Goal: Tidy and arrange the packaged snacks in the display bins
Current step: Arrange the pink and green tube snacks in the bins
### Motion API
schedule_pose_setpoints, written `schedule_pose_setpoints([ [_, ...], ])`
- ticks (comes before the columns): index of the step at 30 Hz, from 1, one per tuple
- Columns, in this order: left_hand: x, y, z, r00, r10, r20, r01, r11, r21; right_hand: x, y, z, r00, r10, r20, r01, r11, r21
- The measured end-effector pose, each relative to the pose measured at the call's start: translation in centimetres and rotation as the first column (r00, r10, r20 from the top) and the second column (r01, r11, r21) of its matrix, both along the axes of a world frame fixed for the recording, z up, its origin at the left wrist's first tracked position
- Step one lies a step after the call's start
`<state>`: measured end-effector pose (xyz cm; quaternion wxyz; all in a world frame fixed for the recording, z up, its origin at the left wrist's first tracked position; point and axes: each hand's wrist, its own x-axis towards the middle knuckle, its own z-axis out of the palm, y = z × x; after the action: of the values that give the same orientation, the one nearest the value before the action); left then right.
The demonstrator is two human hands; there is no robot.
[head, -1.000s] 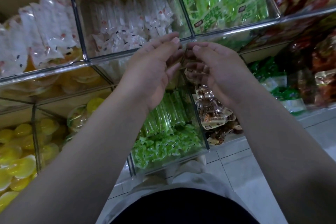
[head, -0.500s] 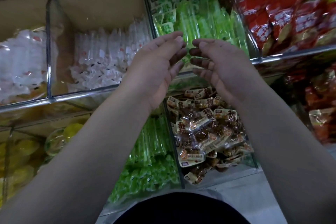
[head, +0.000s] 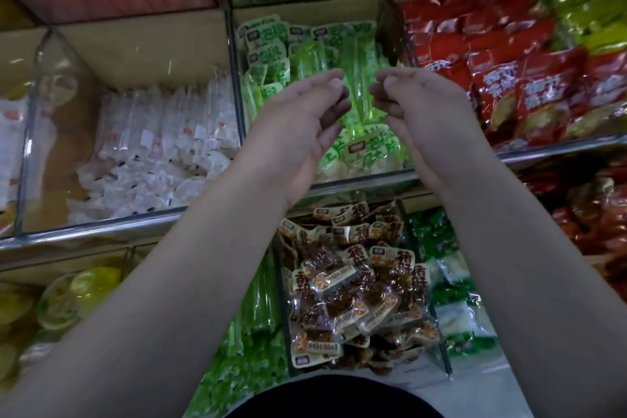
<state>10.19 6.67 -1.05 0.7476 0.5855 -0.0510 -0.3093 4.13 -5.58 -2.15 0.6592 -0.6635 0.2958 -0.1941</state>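
Green snack packets fill the clear bin at upper centre. In front of it hover the left hand and right hand, close together, fingers curled loosely, each grip empty.

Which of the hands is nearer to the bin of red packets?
The right hand. It hovers over the green packets, beside the red packets bin on its right. The left hand is farther, toward the white packets.
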Motion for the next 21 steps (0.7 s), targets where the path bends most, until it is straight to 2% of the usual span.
schedule_pose_setpoints([
  [4, 0.9, -2.0, -0.6, 1.000, 0.000, 0.009, -0.001, 0.999, 0.043, 1.2, -1.8, -0.6, 0.999, 0.040, -0.025, -0.041, 0.999, -0.013],
  [9, 1.9, -3.5, -1.9, 1.000, -0.025, -0.008, 0.026, 0.987, 0.157, 3.0, -2.9, -2.6, 0.975, 0.159, -0.157, -0.161, 0.987, 0.000],
  [12, 2.3, -4.2, -2.1, 0.998, -0.048, -0.052, 0.059, 0.971, 0.232, 3.6, -2.9, -3.7, 0.962, 0.169, -0.215, -0.187, 0.980, -0.062],
  [16, 2.5, -4.7, -2.4, 0.994, -0.069, -0.084, 0.089, 0.959, 0.269, 3.9, -3.2, -4.2, 0.964, 0.164, -0.211, -0.185, 0.979, -0.087],
  [21, 2.5, -4.6, -2.4, 0.987, -0.035, -0.156, 0.066, 0.978, 0.198, 4.0, -3.1, -4.2, 0.977, 0.165, -0.138, -0.163, 0.986, 0.028],
])
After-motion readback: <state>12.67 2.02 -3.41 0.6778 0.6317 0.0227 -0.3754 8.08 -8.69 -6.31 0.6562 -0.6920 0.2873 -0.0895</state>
